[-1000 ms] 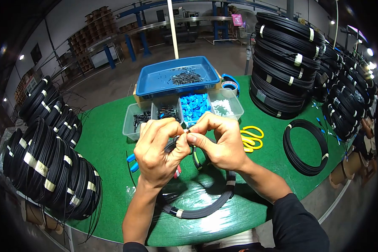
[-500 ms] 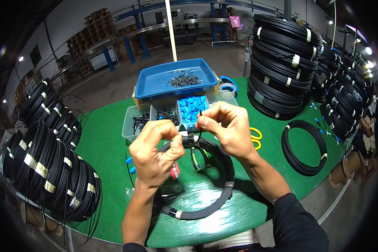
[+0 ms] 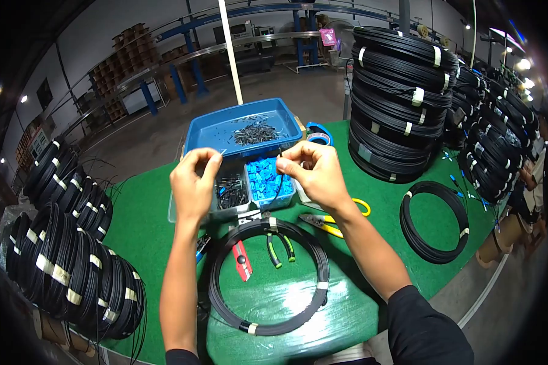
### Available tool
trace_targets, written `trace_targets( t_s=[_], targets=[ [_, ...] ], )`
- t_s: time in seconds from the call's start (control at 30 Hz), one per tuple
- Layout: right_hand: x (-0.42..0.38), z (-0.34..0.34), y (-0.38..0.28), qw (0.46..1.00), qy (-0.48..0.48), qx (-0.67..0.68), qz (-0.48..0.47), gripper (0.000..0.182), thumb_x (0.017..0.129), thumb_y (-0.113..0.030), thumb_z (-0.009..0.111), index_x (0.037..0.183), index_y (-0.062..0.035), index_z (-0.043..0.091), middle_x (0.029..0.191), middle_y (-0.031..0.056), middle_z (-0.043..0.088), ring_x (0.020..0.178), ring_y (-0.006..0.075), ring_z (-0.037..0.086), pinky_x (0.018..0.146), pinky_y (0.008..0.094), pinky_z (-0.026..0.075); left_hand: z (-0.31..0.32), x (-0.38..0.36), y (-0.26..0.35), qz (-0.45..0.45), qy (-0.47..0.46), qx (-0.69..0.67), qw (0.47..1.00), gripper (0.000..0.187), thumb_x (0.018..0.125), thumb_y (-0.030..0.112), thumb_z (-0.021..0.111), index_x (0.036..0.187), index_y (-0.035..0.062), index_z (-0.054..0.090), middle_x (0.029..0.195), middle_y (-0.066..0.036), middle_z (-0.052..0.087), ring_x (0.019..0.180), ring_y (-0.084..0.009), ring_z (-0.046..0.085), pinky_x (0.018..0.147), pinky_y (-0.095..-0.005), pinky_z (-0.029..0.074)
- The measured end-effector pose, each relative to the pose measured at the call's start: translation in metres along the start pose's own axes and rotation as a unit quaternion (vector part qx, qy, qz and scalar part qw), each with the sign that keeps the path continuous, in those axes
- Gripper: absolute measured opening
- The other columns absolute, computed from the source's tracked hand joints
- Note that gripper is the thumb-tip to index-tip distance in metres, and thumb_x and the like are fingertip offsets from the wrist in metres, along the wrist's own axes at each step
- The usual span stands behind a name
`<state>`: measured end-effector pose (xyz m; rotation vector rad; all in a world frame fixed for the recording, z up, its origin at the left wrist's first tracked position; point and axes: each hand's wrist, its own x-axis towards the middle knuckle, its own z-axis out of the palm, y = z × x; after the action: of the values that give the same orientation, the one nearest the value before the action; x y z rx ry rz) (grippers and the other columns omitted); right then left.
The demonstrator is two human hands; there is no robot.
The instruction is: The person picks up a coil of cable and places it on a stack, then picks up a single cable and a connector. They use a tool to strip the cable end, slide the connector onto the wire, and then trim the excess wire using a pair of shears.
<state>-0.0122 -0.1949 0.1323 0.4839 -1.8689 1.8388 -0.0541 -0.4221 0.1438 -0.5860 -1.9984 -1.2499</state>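
Observation:
My right hand (image 3: 315,173) pinches the end of a thin black cable (image 3: 279,188) between thumb and forefinger, above the bin of blue connectors (image 3: 263,177). The cable hangs down toward a coil of black cable (image 3: 286,329) lying on the table. My left hand (image 3: 193,182) is raised beside the blue tray (image 3: 213,129), thumb and forefinger pressed together; anything between them is too small to make out. Below, inside the coil, lie a red tool (image 3: 242,263) and green-and-black pliers (image 3: 280,250). A yellow-handled tool (image 3: 330,226) sits under my right wrist.
Black scraps (image 3: 257,133) lie in the tray. Black parts (image 3: 230,193) fill another bin. Tall stacks of cable coils (image 3: 399,103) stand at the right, more coils (image 3: 73,274) at the left. A single coil (image 3: 407,234) lies on the green table (image 3: 141,210) at right.
My left hand has moved up and away from my right hand, widening the gap between them. My right hand still pinches the cable end. The camera view has shifted slightly.

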Motion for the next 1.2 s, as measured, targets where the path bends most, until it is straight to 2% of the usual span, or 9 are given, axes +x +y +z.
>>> trace_targets(
  t_s=[0.27,0.33,0.4,0.53,0.57,0.6,0.87,1.0,1.2],
  targets=[
    [0.075,-0.010,0.042,0.996,0.004,0.041,0.083,0.010,0.084,-0.005,0.074,0.088,0.0029,0.069,0.082,0.0078,0.070,0.075,0.0112,0.066,0.074,0.0246,0.052,0.095,0.113,-0.112,-0.005,-0.126,0.160,0.979,0.021,0.085,0.018,0.070,0.090,-0.0024,0.069,0.077,-0.014,0.070,0.071,-0.0219,0.067,0.068,-0.0333,0.050],
    [0.091,-0.011,0.055,0.995,0.000,0.034,0.091,0.011,0.084,-0.004,0.074,0.089,0.0030,0.068,0.082,0.0082,0.071,0.076,0.0116,0.066,0.075,0.0246,0.053,0.109,0.128,-0.132,-0.044,-0.163,0.179,0.969,0.022,0.083,0.017,0.071,0.095,-0.0016,0.070,0.086,-0.016,0.071,0.078,-0.0246,0.069,0.072,-0.0357,0.051],
    [0.102,-0.010,0.062,0.994,0.003,0.012,0.112,0.011,0.083,-0.003,0.075,0.088,0.0032,0.068,0.083,0.0081,0.071,0.076,0.0117,0.067,0.075,0.0246,0.053,0.117,0.131,-0.150,0.056,-0.142,0.179,0.972,0.019,0.082,0.014,0.069,0.097,0.0031,0.071,0.102,-0.017,0.071,0.097,-0.0342,0.067,0.083,-0.0430,0.052],
    [0.105,-0.014,0.074,0.993,-0.006,0.008,0.114,0.011,0.082,-0.003,0.075,0.089,0.0027,0.068,0.083,0.0080,0.071,0.076,0.0119,0.067,0.074,0.0245,0.053,0.106,0.113,-0.126,0.031,-0.101,0.142,0.984,0.028,0.082,0.006,0.067,0.110,0.0041,0.068,0.105,-0.016,0.071,0.099,-0.0316,0.066,0.088,-0.0387,0.051],
    [0.099,-0.014,0.070,0.995,-0.005,-0.005,0.102,0.010,0.082,-0.002,0.075,0.089,0.0023,0.068,0.083,0.0076,0.071,0.076,0.0118,0.067,0.074,0.0246,0.053,0.098,0.106,-0.120,0.053,-0.115,0.150,0.981,0.030,0.083,0.005,0.066,0.112,0.0026,0.067,0.097,-0.011,0.071,0.082,-0.0205,0.066,0.079,-0.0326,0.051],
    [0.091,-0.014,0.064,0.996,-0.007,-0.017,0.091,0.010,0.082,-0.002,0.075,0.089,0.0018,0.068,0.082,0.0073,0.071,0.075,0.0117,0.067,0.073,0.0246,0.053,0.088,0.095,-0.105,0.054,-0.116,0.151,0.980,0.030,0.083,0.005,0.066,0.112,0.0026,0.067,0.097,-0.011,0.071,0.082,-0.0205,0.066,0.079,-0.0326,0.051],
    [0.001,-0.006,-0.012,0.995,-0.023,0.096,-0.018,0.010,0.083,-0.007,0.076,0.088,-0.0017,0.068,0.083,0.0047,0.070,0.072,0.0069,0.062,0.066,0.0214,0.050,0.010,-0.028,0.026,-0.040,-0.286,-0.181,0.940,0.023,0.087,0.012,0.069,0.107,0.0016,0.072,0.098,-0.011,0.074,0.091,-0.0191,0.070,0.084,-0.0317,0.052],
    [-0.035,0.009,-0.034,0.998,-0.028,0.008,-0.063,0.011,0.082,-0.011,0.077,0.085,-0.0037,0.070,0.081,0.0009,0.071,0.070,0.0045,0.058,0.062,0.0221,0.043,0.002,-0.067,0.047,0.160,-0.135,-0.017,0.978,0.013,0.077,0.009,0.078,0.089,0.0067,0.077,0.081,-0.010,0.075,0.073,-0.0211,0.071,0.070,-0.0305,0.052],
    [-0.065,0.028,-0.053,0.994,0.015,-0.015,-0.109,0.012,0.082,-0.010,0.076,0.086,0.0001,0.072,0.079,0.0061,0.070,0.072,0.0114,0.060,0.069,0.0281,0.048,-0.002,-0.094,0.050,0.235,-0.043,-0.026,0.971,0.012,0.072,0.004,0.081,0.084,0.0047,0.076,0.078,-0.007,0.074,0.068,-0.0176,0.070,0.065,-0.0292,0.049]
  ],
)
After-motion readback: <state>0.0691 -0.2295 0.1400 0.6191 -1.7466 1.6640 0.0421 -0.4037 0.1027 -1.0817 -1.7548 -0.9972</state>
